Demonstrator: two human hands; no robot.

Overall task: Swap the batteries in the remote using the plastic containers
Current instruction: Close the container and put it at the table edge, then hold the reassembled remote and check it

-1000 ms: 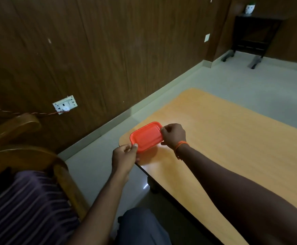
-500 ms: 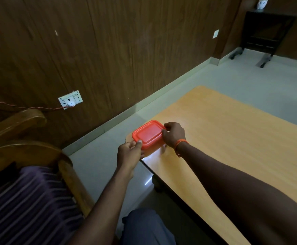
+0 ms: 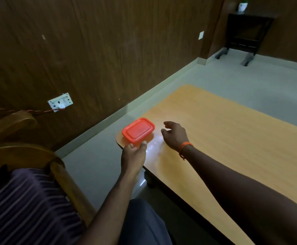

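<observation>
My left hand pinches the light, slippery-looking red container at its near rim, my right hand loosely spread beside it.

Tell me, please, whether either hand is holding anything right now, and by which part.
The left hand pinches the near edge of the red container, which sits on the table corner. The right hand is open beside it, holding nothing.

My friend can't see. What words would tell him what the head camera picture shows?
A red-lidded plastic container sits at the corner of an orange wooden table. The left hand touches its near edge; the right hand hovers open beside it.
</observation>
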